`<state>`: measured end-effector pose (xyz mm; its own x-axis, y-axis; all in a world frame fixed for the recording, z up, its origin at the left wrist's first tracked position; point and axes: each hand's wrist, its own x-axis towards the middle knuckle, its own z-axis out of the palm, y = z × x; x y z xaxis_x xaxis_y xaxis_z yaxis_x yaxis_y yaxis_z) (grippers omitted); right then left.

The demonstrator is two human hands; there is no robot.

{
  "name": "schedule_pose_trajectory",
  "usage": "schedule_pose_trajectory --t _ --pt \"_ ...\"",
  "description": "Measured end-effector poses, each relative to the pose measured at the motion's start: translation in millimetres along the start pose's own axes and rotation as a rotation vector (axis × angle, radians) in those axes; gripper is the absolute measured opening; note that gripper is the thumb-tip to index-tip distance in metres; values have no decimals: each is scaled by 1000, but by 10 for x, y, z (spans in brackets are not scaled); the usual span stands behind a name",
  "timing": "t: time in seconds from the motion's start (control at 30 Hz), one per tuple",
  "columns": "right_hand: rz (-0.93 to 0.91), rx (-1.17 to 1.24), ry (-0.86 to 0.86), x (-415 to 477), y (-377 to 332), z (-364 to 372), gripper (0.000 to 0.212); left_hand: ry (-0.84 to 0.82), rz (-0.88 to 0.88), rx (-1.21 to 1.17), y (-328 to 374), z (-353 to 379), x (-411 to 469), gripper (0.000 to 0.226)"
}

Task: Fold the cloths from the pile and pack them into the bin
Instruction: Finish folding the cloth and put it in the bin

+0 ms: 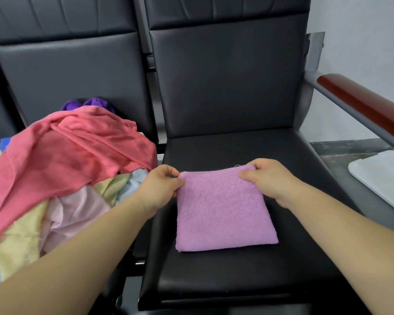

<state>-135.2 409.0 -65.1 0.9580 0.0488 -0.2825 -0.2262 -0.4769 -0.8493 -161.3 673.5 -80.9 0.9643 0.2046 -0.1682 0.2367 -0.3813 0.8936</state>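
A folded lilac terry cloth (223,214) lies flat on the black seat (237,276) of the right-hand chair. My left hand (159,189) pinches its far left corner between thumb and fingers. My right hand (268,178) pinches the far right corner the same way. The pile of cloths (62,169) covers the seat to the left, with a large coral-pink cloth on top and yellow, pale pink, light blue and purple ones under and behind it. A white bin (382,178) shows partly at the right edge, low beside the chair.
Black padded backrests (225,76) rise behind both seats. A red-brown armrest (364,103) on a grey metal bar runs along the right side above the bin. A dark gap separates the two seats.
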Motion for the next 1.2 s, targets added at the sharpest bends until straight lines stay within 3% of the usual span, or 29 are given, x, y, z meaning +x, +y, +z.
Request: schedule_pose_trajectory --t 0.1,0.23,0.33,0.43,0.5,0.6,0.7,0.83,0.93,1.07,1.2 --pt "1 -21 44 122 58 71 12 79 1 82 -155 97 167 12" --pt "72 -396 2 202 84 -33 54 160 -56 412 -212 124 206 32" --pt "233 -543 -171 128 67 -151 53 -67 -137 478 -92 59 78 48" --pt "215 -520 -252 63 68 -42 45 -265 -201 466 -72 43 -93 33" --pt "210 -472 -220 35 67 90 39 -252 -201 360 -100 66 -162 17" --pt "252 -192 -255 -44 12 88 25 -204 -245 -80 2 120 -257 8" --pt "142 13 -308 -248 -212 -215 22 -118 -70 -268 304 124 -357 9" --pt "-131 -25 -97 -713 -426 -855 14 -240 161 -328 939 313 -561 17" --pt "-213 7 195 -1160 -213 -1341 20 -428 274 -313 1371 711 -733 26" --pt "-166 205 627 -1859 545 -1904 9 -690 338 -197 1843 1634 -1044 27" --pt "26 397 891 -2418 1498 -2115 12 -892 361 8 1973 2719 -1374 21"
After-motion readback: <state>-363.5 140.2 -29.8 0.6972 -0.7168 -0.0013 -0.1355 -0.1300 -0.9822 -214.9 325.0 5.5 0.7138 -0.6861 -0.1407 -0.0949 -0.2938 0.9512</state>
